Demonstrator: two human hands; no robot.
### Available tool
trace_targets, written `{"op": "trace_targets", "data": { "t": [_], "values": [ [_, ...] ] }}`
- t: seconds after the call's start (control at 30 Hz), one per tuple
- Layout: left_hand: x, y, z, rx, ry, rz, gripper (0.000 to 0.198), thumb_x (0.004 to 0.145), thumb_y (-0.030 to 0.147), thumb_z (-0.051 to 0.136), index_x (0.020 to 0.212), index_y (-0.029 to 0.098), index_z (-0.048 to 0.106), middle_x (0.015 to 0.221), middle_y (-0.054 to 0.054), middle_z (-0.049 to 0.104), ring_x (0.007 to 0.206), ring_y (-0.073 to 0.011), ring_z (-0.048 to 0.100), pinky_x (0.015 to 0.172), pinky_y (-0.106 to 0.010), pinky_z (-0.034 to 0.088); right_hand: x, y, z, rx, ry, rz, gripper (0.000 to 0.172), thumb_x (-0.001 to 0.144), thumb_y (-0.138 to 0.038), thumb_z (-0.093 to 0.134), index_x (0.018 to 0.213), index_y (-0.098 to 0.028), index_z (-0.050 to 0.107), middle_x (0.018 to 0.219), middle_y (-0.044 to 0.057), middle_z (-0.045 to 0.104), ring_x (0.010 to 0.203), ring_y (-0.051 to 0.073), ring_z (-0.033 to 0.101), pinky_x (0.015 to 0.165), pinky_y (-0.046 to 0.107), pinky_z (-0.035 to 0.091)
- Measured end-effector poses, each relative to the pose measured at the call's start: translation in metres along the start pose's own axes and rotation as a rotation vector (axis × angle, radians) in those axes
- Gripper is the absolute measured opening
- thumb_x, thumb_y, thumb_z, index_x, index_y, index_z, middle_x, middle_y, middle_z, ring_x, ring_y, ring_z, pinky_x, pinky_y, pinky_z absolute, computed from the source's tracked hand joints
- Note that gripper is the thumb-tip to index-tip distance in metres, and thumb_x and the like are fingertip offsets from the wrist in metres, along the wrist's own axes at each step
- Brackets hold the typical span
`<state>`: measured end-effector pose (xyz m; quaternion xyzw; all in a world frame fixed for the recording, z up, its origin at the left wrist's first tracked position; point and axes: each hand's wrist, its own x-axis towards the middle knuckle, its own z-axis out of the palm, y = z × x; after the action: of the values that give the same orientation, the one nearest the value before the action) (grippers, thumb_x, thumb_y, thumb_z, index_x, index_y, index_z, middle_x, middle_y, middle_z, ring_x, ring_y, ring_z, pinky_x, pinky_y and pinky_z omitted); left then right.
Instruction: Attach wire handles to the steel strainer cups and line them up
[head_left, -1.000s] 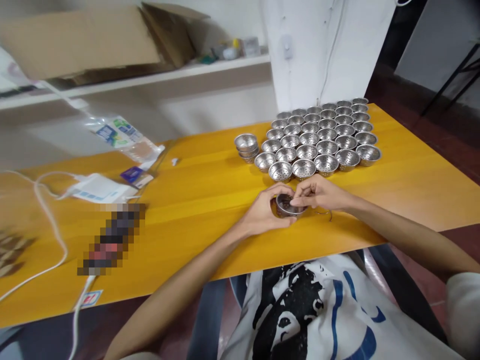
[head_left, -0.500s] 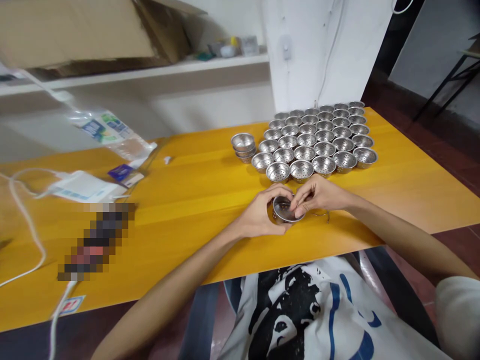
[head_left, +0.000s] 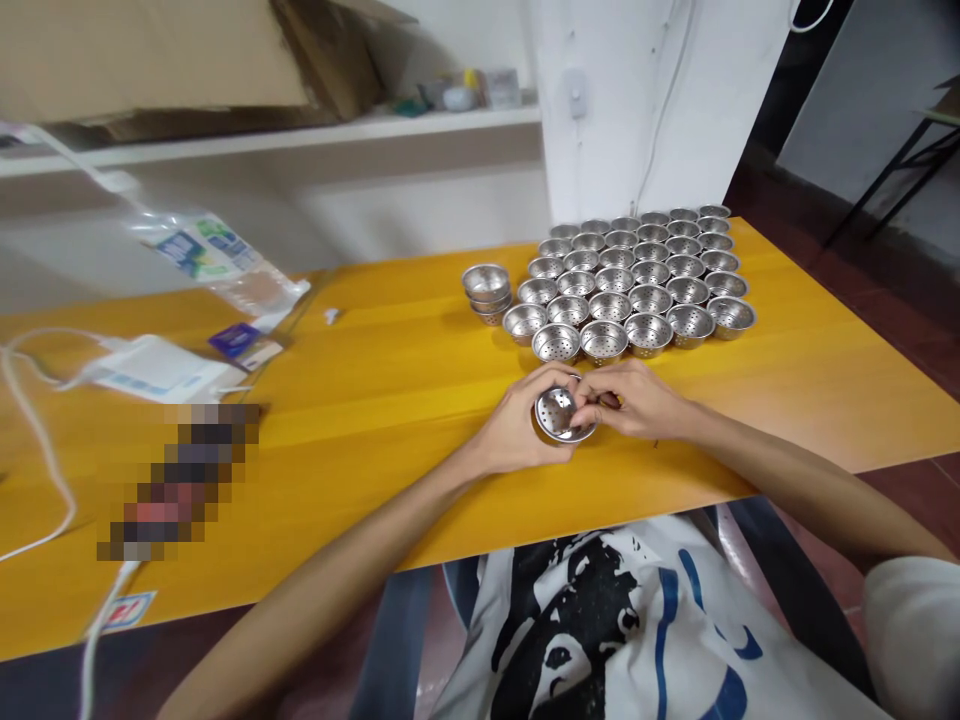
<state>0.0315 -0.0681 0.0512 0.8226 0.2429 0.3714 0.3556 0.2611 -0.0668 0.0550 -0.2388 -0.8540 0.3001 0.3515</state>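
Note:
A small perforated metal cup (head_left: 556, 412) sits tilted in my left hand (head_left: 517, 425), whose fingers and thumb curl around its left side. My right hand (head_left: 634, 400) is closed in a pinch at the cup's right rim, with its fingertips reaching over the inside. What those fingertips pinch is hidden. A short bit of thin wire (head_left: 656, 443) shows just under my right wrist on the table. Beyond my hands stand rows of similar perforated metal cups (head_left: 604, 340), open side up.
Left of the rows is a short stack of the same cups (head_left: 486, 285). Farther left on the yellow table (head_left: 375, 400) lie a clear plastic packet (head_left: 225, 265), a purple-and-white card (head_left: 244, 345), a white box with a cable (head_left: 161, 368) and a pixelated patch. A cardboard box (head_left: 165, 60) rests on the shelf.
The cup has turned so that more of its perforated inside faces me, and has shifted slightly left. My right fingertips have moved left with it, over its right rim.

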Motion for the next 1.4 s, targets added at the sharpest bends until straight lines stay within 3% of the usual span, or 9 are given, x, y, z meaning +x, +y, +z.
{"op": "trace_targets", "data": {
  "t": [0.2,0.43,0.7,0.97,1.4],
  "values": [
    [0.000,-0.006,-0.002,-0.038,-0.014,0.025,0.054,0.060,0.019,0.085,0.109,0.024,0.064,0.116,-0.006,0.068,0.103,-0.0243,0.067,0.094,-0.040,0.054,-0.001,-0.006,-0.001,0.047,-0.012,0.094,0.039,0.102,-0.058,0.070,0.089,-0.021,0.066,0.064,-0.005,0.062,0.053,0.010,0.043,0.058,0.027,0.034],
    [0.003,-0.001,-0.001,-0.016,0.000,-0.023,0.042,0.064,0.017,0.080,0.102,0.021,0.062,0.108,-0.004,0.066,0.096,-0.0204,0.066,0.091,-0.035,0.052,0.003,-0.009,-0.004,-0.039,-0.048,0.116,0.040,0.097,-0.059,0.075,0.092,-0.021,0.065,0.076,-0.002,0.066,0.059,0.011,0.046,0.065,0.029,0.035],
    [0.003,-0.008,0.005,-0.007,0.027,-0.090,0.043,0.058,0.016,0.076,0.098,0.021,0.062,0.107,-0.004,0.068,0.097,-0.0223,0.065,0.090,-0.037,0.052,0.003,-0.004,0.007,-0.030,-0.007,0.177,0.034,0.091,-0.047,0.080,0.082,-0.021,0.060,0.068,-0.005,0.060,0.058,0.010,0.042,0.064,0.029,0.032],
    [0.005,-0.009,0.004,-0.179,-0.001,-0.145,0.051,0.060,0.017,0.079,0.109,0.020,0.063,0.108,-0.005,0.070,0.093,-0.0201,0.066,0.081,-0.033,0.052,0.007,-0.009,-0.001,0.279,0.032,0.264,0.044,0.086,-0.055,0.085,0.079,-0.021,0.058,0.071,-0.006,0.053,0.060,0.008,0.036,0.058,0.028,0.027],
    [0.006,-0.004,0.002,-0.327,-0.045,-0.205,0.049,0.062,0.016,0.081,0.107,0.019,0.062,0.096,0.001,0.068,0.078,-0.0132,0.061,0.071,-0.027,0.048,0.005,-0.005,-0.006,0.387,-0.024,0.324,0.041,0.087,-0.049,0.089,0.083,-0.020,0.061,0.073,-0.005,0.054,0.064,0.009,0.043,0.059,0.028,0.030]
  ]
}}
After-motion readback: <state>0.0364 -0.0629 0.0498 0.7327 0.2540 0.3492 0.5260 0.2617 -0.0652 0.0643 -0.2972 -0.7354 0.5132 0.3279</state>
